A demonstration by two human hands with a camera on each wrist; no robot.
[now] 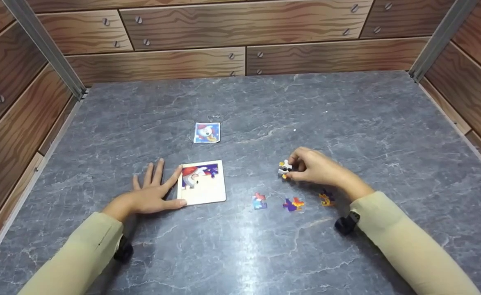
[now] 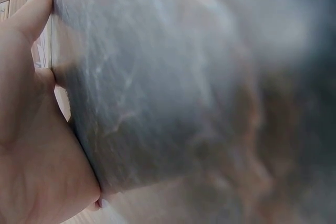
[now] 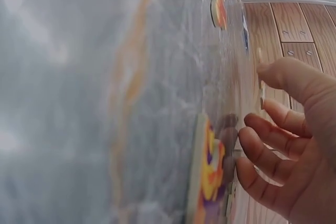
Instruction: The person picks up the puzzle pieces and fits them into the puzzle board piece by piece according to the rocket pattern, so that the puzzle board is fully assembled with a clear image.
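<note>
Board point(image 1: 208, 191) lies between left hand point(image 1: 153, 195), spread on its edge, and right hand point(image 1: 313, 167), pinching a puzzle piece point(image 1: 283, 169).

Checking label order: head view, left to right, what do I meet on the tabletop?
Left hand, puzzle board, red-and-blue piece, purple-and-orange piece, yellow-and-purple piece. Overlapping items omitted.

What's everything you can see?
puzzle tray: 1, cream, left of centre
picture card: 1, mostly blue, beyond the tray
held piece: 1, mostly white, right of tray
first loose piece: 1, red-blue, nearest tray
second loose piece: 1, purple-orange, middle
third loose piece: 1, yellow-purple, farthest right
table: 1, grey, underneath
walls: 3, brown, around table
posts: 2, grey, back corners
wrist cameras: 2, black, at cuffs
sleeves: 2, pale yellow, on arms
left hand: 1, bare, touching tray
right hand: 1, bare, pinching held piece
</note>
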